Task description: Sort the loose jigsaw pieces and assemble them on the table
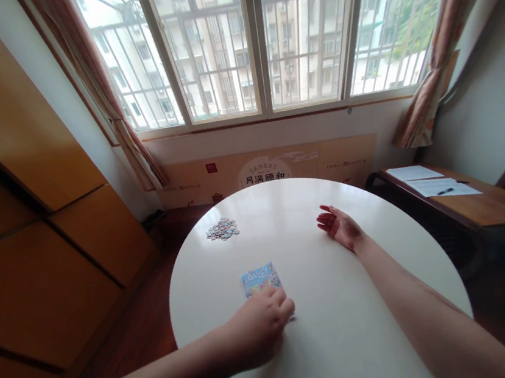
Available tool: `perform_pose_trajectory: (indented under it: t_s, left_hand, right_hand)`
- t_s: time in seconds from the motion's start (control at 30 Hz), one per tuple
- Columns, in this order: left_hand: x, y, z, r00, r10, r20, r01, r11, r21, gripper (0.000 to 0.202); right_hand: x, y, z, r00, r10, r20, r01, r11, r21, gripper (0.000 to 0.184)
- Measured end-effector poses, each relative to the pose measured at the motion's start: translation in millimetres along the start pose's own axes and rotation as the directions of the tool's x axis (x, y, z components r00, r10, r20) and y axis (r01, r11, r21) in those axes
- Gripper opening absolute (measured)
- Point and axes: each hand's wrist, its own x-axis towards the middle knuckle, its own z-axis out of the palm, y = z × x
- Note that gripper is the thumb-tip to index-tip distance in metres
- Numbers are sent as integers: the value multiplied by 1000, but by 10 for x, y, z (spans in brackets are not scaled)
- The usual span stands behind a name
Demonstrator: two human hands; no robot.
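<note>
Left hand [265, 323] (grip unclear) overlaps the picture [260, 279], right hand [339, 228] loosely spread, table [336, 313] bearing jigsaw pieces [223, 229].

1. The table [343, 325] is round and white, its smooth top catching window light toward the far edge; its near edge runs partly out of view.
2. A loose heap of small jigsaw pieces [223, 229] lies by the far left edge.
3. A blue, colourful picture [260, 276] with pale lettering lies nearer the left edge than the right, its near part hidden.
</note>
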Motion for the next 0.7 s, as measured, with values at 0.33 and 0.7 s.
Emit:
perform_pose_trajectory:
  t_s: [0.33, 0.7]
  left_hand:
    - [-224, -339, -48, 996, -92, 23, 90, 995, 47, 15]
    - [-763, -1136, -61, 800, -597, 65, 593, 802, 70, 27]
  right_hand:
    - [17, 16, -27, 1000, -11, 8, 11, 1000, -5, 17]
    - [24, 18, -29, 1000, -19, 25, 19, 1000, -10, 17]
